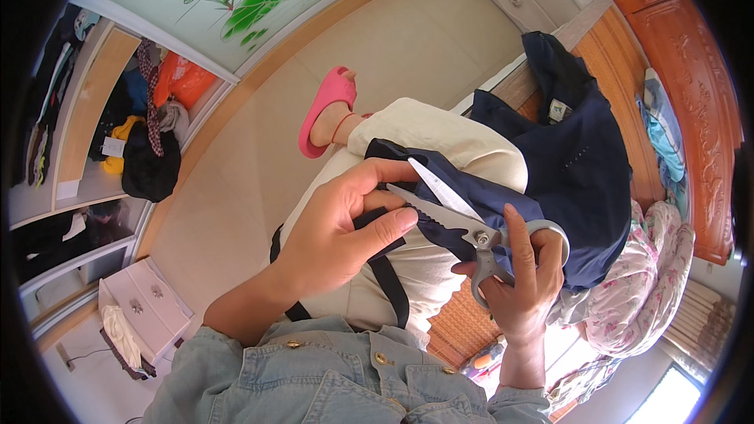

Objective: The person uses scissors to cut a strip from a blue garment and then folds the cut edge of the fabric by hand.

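Observation:
My right hand (524, 276) holds a pair of grey-handled kitchen scissors (459, 220) by the finger loops. The blades are spread apart and point toward my left hand (347, 217). That hand pinches a dark strip of cloth (383, 235) between thumb and fingers, beside the blade tips. Part of the strip is hidden under the fingers. A navy garment (580, 170) with a pale label (558, 110) lies across the mat and over my leg. A black strap (392, 291) hangs down over my cream trousers (447, 135).
At the left, an open wardrobe (97, 106) holds clothes. A drawer cabinet (144, 306) stands below it. To the right are a carved wooden headboard (695, 111), a woven bed mat (459, 318) and a floral quilt (636, 282). A pink slipper (330, 106) is on my foot.

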Action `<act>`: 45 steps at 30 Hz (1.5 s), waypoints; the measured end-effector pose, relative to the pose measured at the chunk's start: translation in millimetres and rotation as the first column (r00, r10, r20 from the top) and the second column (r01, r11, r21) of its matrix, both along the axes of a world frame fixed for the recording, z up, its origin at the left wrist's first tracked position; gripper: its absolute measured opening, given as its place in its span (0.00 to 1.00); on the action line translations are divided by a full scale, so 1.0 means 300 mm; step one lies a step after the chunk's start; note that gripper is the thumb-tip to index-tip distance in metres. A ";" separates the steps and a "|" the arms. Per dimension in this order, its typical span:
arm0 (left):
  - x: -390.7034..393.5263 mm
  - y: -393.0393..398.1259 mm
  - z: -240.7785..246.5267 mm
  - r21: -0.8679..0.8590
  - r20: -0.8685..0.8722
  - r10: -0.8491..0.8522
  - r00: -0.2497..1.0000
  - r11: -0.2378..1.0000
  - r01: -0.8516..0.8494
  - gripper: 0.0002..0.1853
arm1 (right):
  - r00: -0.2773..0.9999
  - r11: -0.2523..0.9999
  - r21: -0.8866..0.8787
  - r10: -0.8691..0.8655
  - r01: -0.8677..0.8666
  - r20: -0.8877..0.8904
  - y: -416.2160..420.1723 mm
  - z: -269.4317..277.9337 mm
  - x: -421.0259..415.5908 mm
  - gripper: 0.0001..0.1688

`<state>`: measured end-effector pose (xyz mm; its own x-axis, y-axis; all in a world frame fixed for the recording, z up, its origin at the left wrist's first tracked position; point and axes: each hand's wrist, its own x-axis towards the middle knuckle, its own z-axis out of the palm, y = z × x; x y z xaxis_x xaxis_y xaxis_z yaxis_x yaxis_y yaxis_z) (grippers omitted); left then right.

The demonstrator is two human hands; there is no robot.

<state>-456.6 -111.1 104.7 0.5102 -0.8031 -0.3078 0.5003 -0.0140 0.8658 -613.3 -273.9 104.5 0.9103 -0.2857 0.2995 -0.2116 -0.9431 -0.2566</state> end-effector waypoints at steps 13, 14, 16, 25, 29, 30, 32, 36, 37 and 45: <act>-0.001 -0.009 -0.040 -0.026 0.339 0.050 0.939 0.999 -0.044 0.26 | 0.989 0.993 -0.033 0.107 -0.110 -0.100 -0.028 0.042 0.019 0.46; -0.003 -0.013 -0.042 -0.051 0.368 0.084 0.926 0.996 -0.070 0.26 | 0.988 0.993 -0.032 0.111 -0.115 -0.109 -0.029 0.047 0.019 0.46; -0.004 -0.022 -0.044 -0.100 0.402 0.140 0.905 0.989 -0.109 0.24 | 0.987 0.993 -0.016 0.119 -0.121 -0.106 -0.032 0.055 0.020 0.46; 0.020 -0.028 -0.070 -0.080 0.261 -0.029 0.965 0.995 0.051 0.11 | 0.980 0.981 0.102 0.174 -0.164 -0.097 -0.055 0.057 0.020 0.43; 0.015 -0.036 -0.092 -0.118 0.265 0.007 0.964 0.993 0.025 0.09 | 0.980 0.968 0.208 0.166 -0.140 -0.114 -0.050 0.051 0.017 0.45; 0.015 -0.038 -0.095 -0.123 0.271 0.024 0.962 0.992 0.010 0.09 | 0.980 0.966 0.219 0.163 -0.135 -0.113 -0.049 0.049 0.017 0.45; 0.011 -0.039 -0.099 -0.131 0.283 0.054 0.958 0.991 -0.018 0.08 | 0.982 0.960 0.252 0.153 -0.121 -0.114 -0.045 0.046 0.017 0.46; 0.006 -0.043 -0.105 -0.126 0.331 0.110 0.937 0.989 -0.072 0.07 | 0.975 0.963 0.224 0.179 -0.147 -0.131 -0.053 0.050 0.015 0.48; 0.004 -0.044 -0.107 -0.119 0.352 0.117 0.929 0.990 -0.079 0.06 | 0.975 0.964 0.217 0.182 -0.152 -0.126 -0.056 0.050 0.015 0.49; -0.018 -0.043 -0.109 -0.103 0.370 0.121 0.921 0.991 -0.089 0.07 | 0.974 0.960 0.228 0.191 -0.160 -0.120 -0.044 0.050 0.035 0.54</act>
